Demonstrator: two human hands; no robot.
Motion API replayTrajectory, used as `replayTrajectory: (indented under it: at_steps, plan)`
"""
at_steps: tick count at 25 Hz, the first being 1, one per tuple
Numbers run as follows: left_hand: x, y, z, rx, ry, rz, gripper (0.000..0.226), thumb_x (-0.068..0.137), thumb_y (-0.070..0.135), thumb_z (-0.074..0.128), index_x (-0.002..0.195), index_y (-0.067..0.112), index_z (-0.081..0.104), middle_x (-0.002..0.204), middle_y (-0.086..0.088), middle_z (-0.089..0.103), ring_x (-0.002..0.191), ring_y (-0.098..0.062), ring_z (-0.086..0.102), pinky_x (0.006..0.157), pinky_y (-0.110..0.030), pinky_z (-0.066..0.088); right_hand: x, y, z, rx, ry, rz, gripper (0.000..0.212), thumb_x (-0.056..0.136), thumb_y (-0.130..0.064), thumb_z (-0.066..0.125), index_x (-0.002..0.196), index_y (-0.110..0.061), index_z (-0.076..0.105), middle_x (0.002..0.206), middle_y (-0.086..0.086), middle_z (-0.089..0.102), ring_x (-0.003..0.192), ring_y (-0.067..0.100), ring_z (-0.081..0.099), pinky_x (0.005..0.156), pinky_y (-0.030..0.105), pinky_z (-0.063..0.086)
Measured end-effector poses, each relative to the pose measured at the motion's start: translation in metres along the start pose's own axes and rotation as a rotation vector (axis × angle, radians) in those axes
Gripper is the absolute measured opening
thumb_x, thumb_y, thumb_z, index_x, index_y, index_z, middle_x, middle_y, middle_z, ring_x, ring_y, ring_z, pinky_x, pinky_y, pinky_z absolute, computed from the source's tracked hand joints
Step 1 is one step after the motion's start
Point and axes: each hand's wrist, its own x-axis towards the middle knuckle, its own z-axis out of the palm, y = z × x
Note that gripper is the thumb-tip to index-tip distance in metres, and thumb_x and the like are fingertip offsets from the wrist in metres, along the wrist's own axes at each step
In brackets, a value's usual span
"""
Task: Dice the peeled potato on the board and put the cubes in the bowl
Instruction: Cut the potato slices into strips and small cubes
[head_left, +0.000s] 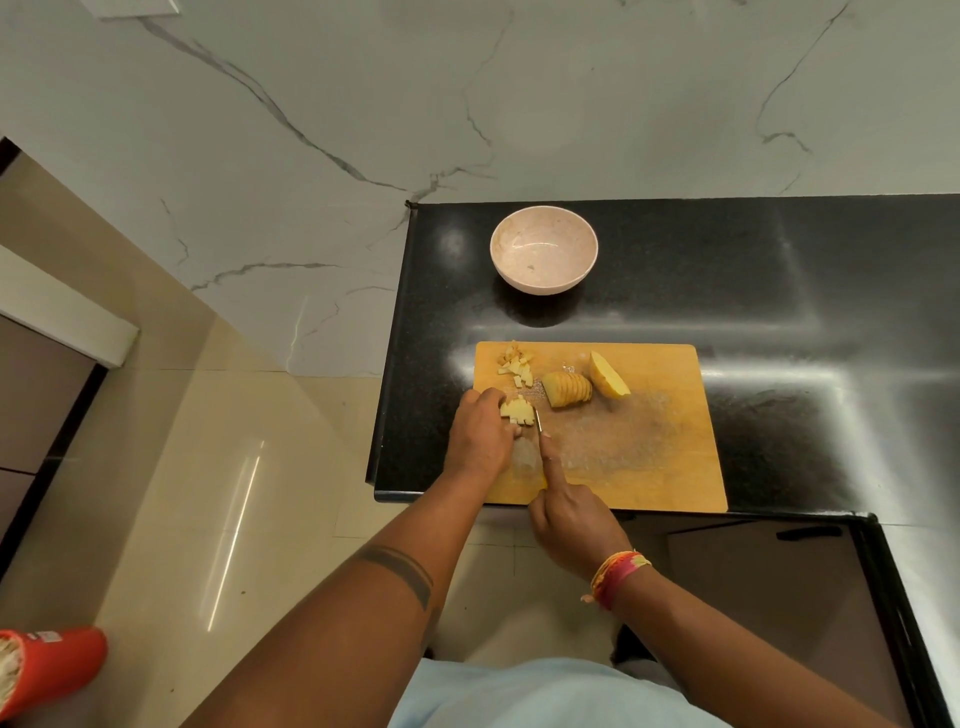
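1. The worktop (779, 312) is dark and glossy; it carries everything, and the chopping board sits at its near edge, likely so the person can stand over the cut.
2. The board (649, 457) is my landmark. It lies flat, and its right half is bare but for scuffs and moisture, which leaves room to work.
3. The bowl (544, 254) stands beyond the board's far left corner, apart from it. No cubes are visible in it, so the transfer has not begun; its spot close to the cut pile should make that a short trip.
4. The left hand (478, 434), at the board's left edge, has curled fingers pressing down on a small stack of potato strips (517, 410), steadying them so the blade can cross-cut evenly.
5. The right hand (571, 519), at the board's near edge, is wrapped round the knife (530, 457), forefinger stretched along the spine, probably for control. The blade is blurred.
6. The sliced potato half (567, 389) rests near the board's far middle, slices fanned but together, apparently waiting its turn.
7. The uncut wedge (609, 375) lies just right of it.
8. Finished cubes (517, 366) are heaped at the board's far left corner, out of the knife's way.
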Motion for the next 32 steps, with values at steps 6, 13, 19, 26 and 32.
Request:
replayTrajectory:
  at_steps: [6,13,19,26,32]
  plan:
    - [0.020,0.013,0.001,-0.070,0.069,-0.014,0.044,0.092,0.020,0.074,0.134,0.020,0.061,0.126,-0.003,0.050,0.105,-0.017,0.055,0.089,-0.028,0.050,0.025,-0.017,-0.007,0.016,-0.007,0.038,0.082,0.098,-0.023,0.040,0.161,-0.024,-0.012,0.065,0.001,0.060,0.053,0.018,0.055,0.049,0.033,0.041]
    - [0.026,0.016,-0.002,-0.087,0.104,0.027,0.032,0.097,0.019,0.065,0.128,0.022,0.061,0.124,-0.001,0.051,0.104,-0.016,0.059,0.088,-0.035,0.057,0.034,-0.016,-0.026,-0.012,0.050,0.005,0.084,0.096,-0.022,0.044,0.162,-0.027,-0.007,0.064,-0.002,0.059,0.052,0.015,0.054,0.046,0.029,0.035]
    - [0.001,-0.002,0.003,0.041,-0.145,0.335,0.033,0.092,0.032,0.071,0.122,0.029,0.057,0.120,0.007,0.047,0.105,-0.010,0.058,0.088,-0.029,0.055,0.022,0.001,-0.031,-0.012,0.061,-0.023,0.079,0.099,-0.022,0.044,0.163,-0.024,-0.002,0.064,-0.004,0.058,0.053,0.017,0.056,0.049,0.034,0.045]
    - [0.023,0.019,0.006,0.108,-0.010,0.224,0.014,0.101,0.024,0.058,0.115,0.022,0.057,0.118,0.001,0.052,0.098,-0.015,0.055,0.082,-0.036,0.055,0.024,-0.001,-0.025,0.006,0.032,-0.023,0.081,0.100,-0.026,0.042,0.162,-0.032,-0.010,0.066,-0.002,0.061,0.054,0.017,0.057,0.053,0.036,0.052]
    - [0.026,0.025,0.003,0.081,0.108,0.213,0.016,0.103,0.025,0.056,0.118,0.022,0.057,0.120,0.001,0.051,0.100,-0.014,0.055,0.080,-0.029,0.053,0.026,-0.005,-0.036,0.026,0.095,-0.013,0.079,0.100,-0.024,0.045,0.163,-0.029,-0.002,0.062,-0.004,0.058,0.050,0.014,0.053,0.045,0.030,0.039]
